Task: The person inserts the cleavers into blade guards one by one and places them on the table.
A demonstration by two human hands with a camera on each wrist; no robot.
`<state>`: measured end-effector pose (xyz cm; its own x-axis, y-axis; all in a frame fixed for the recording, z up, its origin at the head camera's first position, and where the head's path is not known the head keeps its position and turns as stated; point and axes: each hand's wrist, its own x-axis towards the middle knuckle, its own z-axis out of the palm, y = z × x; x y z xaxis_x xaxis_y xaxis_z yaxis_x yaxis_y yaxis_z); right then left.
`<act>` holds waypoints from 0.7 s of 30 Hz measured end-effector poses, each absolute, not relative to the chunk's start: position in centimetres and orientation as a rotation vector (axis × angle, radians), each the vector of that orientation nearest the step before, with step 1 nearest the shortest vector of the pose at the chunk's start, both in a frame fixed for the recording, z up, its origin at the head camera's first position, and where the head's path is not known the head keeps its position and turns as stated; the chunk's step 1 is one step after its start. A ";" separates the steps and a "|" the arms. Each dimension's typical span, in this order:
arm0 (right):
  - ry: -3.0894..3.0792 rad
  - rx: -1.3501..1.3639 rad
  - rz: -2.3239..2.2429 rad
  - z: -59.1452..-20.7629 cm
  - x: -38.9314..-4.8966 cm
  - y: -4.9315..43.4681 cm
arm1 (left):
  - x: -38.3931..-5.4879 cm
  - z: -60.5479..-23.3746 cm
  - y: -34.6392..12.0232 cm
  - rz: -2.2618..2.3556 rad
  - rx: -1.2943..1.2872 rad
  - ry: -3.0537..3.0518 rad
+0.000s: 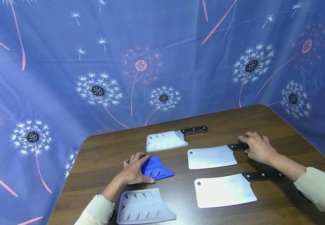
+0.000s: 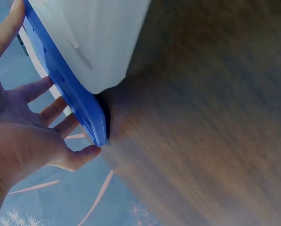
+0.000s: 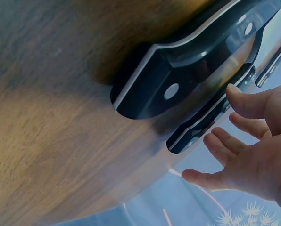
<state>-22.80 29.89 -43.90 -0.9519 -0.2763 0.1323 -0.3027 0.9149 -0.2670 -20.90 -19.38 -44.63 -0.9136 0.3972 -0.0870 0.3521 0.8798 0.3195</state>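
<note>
My left hand [image 1: 134,170] spans a blue blade guard [image 1: 157,168] on the table. In the left wrist view the thumb and fingertips of that hand [image 2: 27,132] meet the edges of the blue guard [image 2: 77,96]. My right hand [image 1: 259,148] is over the handle end of the middle cleaver [image 1: 213,157]. Seen from the right wrist, its fingers [image 3: 220,146] are spread and loosely bent, with the thumb at or beside the black handle [image 3: 213,115]; firm contact cannot be made out. A larger bare cleaver [image 1: 224,190] lies nearer, its handle partly under my right forearm.
A whitish blade guard [image 1: 148,207] lies in front of the blue one. Farther back, a smaller cleaver with a black handle [image 1: 194,129] has its blade in a translucent guard [image 1: 165,142]. Behind the brown wooden table [image 1: 103,156] hangs a blue dandelion-print cloth [image 1: 179,62].
</note>
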 end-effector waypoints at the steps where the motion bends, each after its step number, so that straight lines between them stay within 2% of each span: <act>1: -2.989 0.452 0.435 -43.9 -22.8 29.8 | -20.9 -44.7 -19.4 0.451 0.584 2.893; 21: -2.991 0.508 0.412 -44.7 -22.9 29.3 | -20.8 -44.8 -19.7 0.490 0.630 2.857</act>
<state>-22.93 29.33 -44.71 -0.9418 -0.3130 0.1226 -0.3344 0.9089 -0.2490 -20.83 -19.68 -44.76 -0.8952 0.4347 -0.0977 0.3773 0.8562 0.3529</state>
